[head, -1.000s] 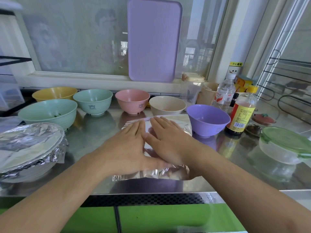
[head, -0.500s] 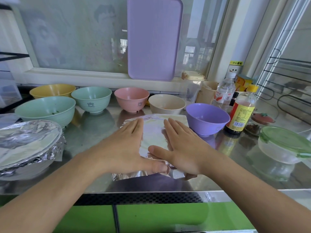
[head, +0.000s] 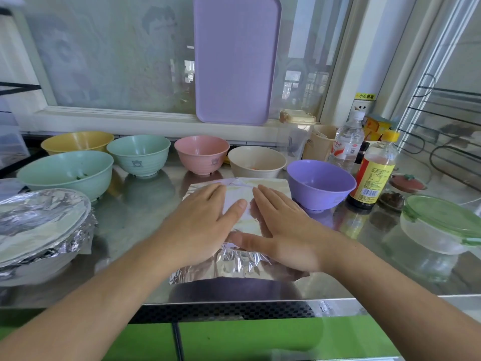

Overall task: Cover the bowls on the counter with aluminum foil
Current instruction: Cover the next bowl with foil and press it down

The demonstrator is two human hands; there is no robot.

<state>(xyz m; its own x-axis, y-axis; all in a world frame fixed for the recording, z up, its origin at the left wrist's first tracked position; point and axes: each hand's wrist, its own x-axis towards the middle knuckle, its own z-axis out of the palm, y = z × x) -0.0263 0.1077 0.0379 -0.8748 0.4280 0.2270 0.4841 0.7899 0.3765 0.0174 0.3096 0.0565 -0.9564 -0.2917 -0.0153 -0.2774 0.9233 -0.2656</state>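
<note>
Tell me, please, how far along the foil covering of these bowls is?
Done: the foil-wrapped bowl at far left. In hand: the left hand and right hand press flat on a foil sheet laid over something purple, probably a bowl. Left: six open bowls, yellow, two green, pink, cream, purple.

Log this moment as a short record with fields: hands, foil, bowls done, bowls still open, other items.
left hand: left hand flat, fingers straight, pressing the foil sheet
right hand: right hand flat on the same sheet
foil: draped over a bowl at the counter edge, near edge crinkled
done: foil-covered bowl at left
open: yellow bowl, two green bowls, pink bowl, beige bowl, purple bowl
other: sauce bottle, lidded container
</note>
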